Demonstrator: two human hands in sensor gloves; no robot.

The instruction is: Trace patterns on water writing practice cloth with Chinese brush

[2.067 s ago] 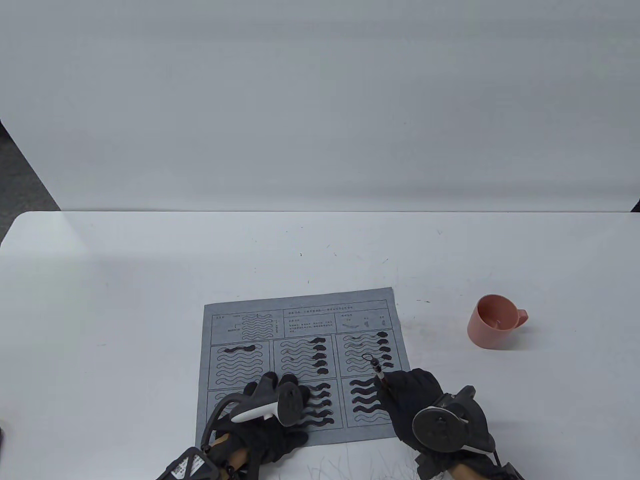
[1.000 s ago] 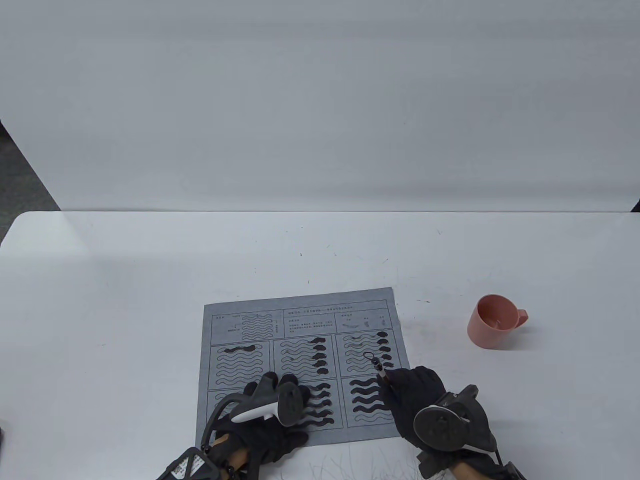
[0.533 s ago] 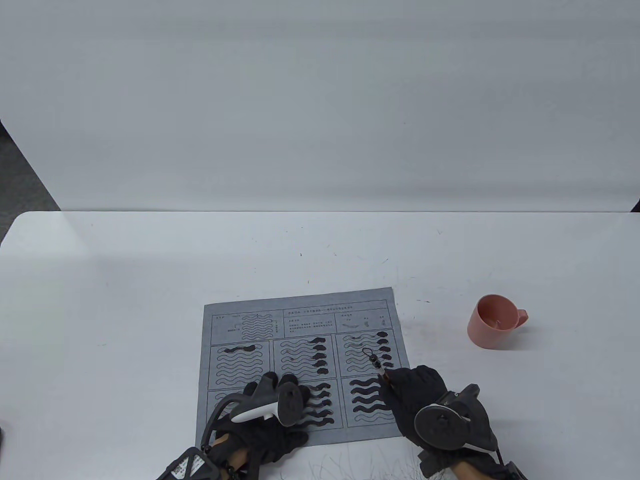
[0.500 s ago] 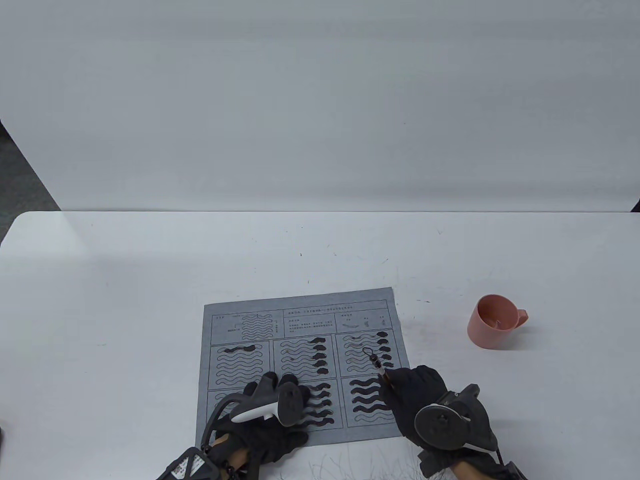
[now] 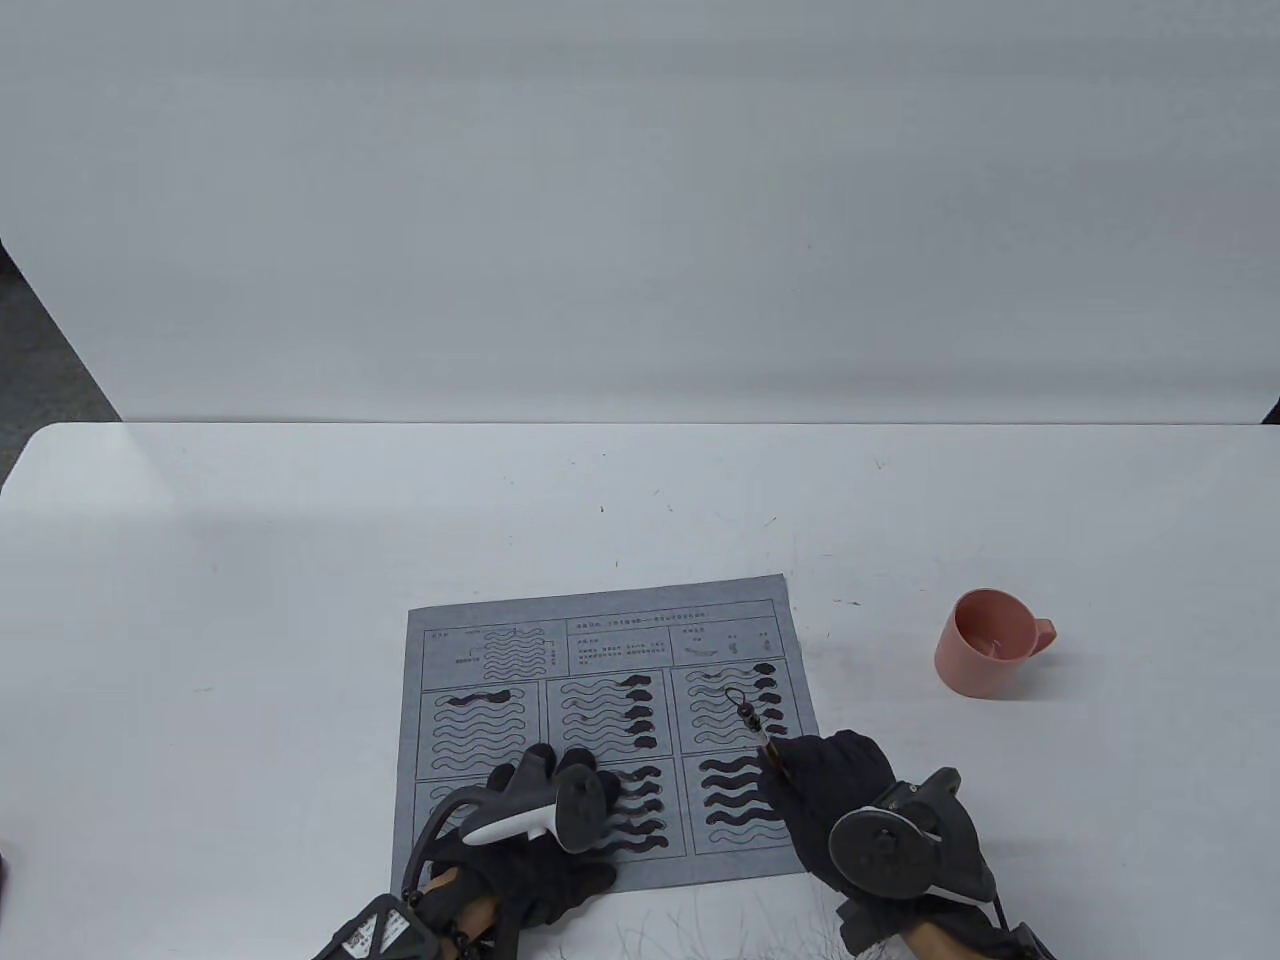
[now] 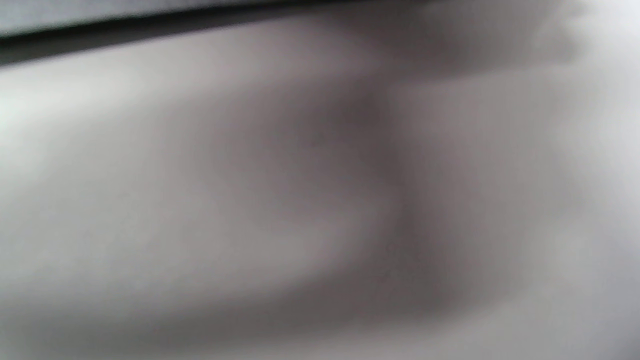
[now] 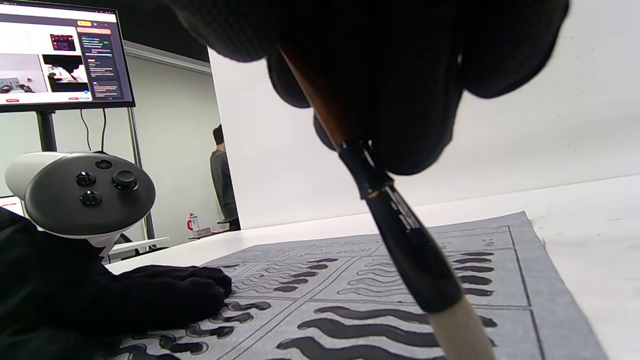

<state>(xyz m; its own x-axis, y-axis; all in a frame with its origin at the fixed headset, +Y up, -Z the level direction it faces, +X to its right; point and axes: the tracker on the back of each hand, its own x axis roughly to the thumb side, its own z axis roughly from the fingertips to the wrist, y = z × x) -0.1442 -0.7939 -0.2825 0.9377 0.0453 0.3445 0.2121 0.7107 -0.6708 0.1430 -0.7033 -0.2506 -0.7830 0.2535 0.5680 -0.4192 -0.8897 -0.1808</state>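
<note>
The cloth (image 5: 605,725) was a grey rectangular sheet lying flat near the front edge of the white table (image 5: 300,560), slightly skewed, its long sides running left to right. It was printed with a header strip and six boxes of wavy outlines. The waves in the near right box were filled in solid dark; in several other boxes only the ends of the waves were dark, and the far left box had a single dark stroke.

The brush (image 5: 757,730) had a reddish-brown wooden handle, a black collar and a pale bristle tuft (image 7: 462,327), with a small cord loop at its top end. In the table view it stood steeply, leaning so that its loop end pointed away from the person and a little left, over the far right box. In the right wrist view its long axis ran from upper left to lower right, bristles downward above the dark waves; the tip itself ran out of that view.

The right hand (image 5: 835,790) gripped the brush handle with its fingers closed round it. The left hand (image 5: 545,800) rested palm down on the near middle of the cloth, fingers stretched flat. The left wrist view was a grey blur.

A pink cup (image 5: 985,645) stood on the table well to the right of the cloth.
</note>
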